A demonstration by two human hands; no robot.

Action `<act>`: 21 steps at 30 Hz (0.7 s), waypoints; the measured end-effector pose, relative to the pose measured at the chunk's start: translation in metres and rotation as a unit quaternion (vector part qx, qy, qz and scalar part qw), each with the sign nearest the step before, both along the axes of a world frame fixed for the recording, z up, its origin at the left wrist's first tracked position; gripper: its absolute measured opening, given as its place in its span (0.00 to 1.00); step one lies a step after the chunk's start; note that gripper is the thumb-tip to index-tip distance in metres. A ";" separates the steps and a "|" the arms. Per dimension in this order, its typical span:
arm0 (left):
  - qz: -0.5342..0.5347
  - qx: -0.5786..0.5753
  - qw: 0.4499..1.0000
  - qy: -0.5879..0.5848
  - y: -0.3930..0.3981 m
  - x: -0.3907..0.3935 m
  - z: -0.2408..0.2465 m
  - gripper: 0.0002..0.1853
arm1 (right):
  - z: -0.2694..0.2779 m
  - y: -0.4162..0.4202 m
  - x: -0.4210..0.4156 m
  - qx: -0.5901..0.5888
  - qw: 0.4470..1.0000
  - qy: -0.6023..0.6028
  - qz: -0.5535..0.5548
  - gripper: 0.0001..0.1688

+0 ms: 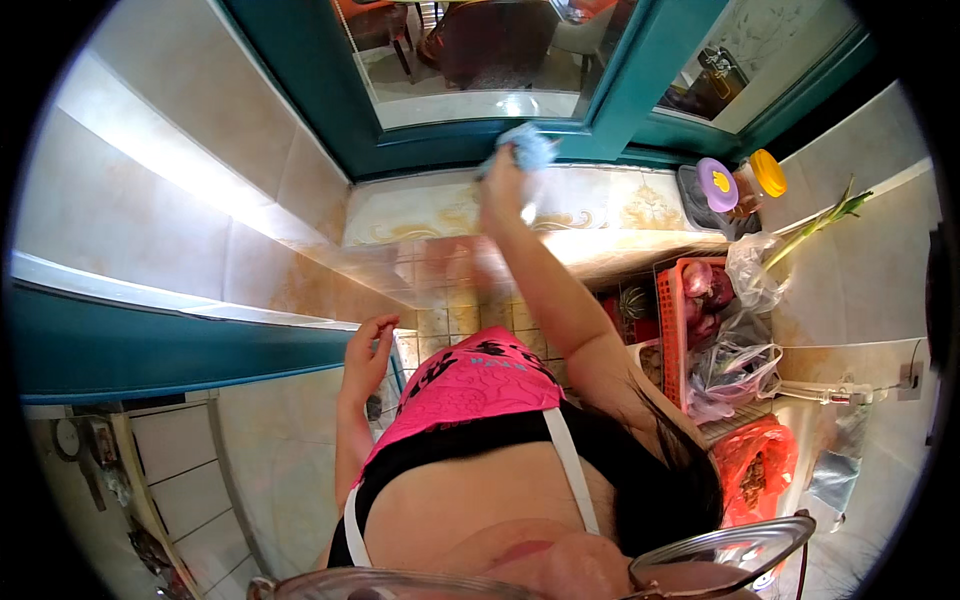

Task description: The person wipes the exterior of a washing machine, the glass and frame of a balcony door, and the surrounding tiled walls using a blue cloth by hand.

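Note:
A light blue cloth [531,148] is bunched in my right hand [502,184], which reaches forward with the arm stretched out. The cloth lies against the bottom rail of a teal framed window [442,144], just above the tiled sill [420,206]. Motion blurs the hand and cloth, so the fingers do not show clearly. My left hand [367,352] is low at my left side, near the end of a teal panel [187,345]. Its fingers are loosely bent and hold nothing.
On the sill's right end stand a jar with a yellow lid [768,172] and a container with a purple lid [718,184]. Below, an orange plastic basket [670,330] holds red onions [703,289]. Plastic bags [735,371], a potted succulent [631,301] and a red bag [772,450] are nearby.

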State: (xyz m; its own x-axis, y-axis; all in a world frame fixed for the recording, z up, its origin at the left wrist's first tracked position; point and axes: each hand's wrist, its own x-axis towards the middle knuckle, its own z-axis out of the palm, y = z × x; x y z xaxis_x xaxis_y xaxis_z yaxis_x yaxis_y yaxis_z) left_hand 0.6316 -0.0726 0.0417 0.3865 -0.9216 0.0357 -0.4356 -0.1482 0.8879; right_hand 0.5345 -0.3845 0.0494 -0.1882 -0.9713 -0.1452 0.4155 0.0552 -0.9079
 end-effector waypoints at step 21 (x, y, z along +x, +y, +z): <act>-0.112 -0.089 0.987 -0.066 -0.039 0.015 0.039 0.11 | -0.016 -0.075 -0.152 -0.138 0.946 -0.284 0.079 0.09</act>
State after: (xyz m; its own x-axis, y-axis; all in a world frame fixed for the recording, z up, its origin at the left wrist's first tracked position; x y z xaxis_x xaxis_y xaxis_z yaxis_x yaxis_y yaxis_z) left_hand 0.6469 -0.1111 0.0806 0.1554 -0.9577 0.2424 -0.5539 0.1187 0.8241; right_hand 0.3821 -0.4591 0.0337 -0.0053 -0.9965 0.0830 0.8462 -0.0487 -0.5306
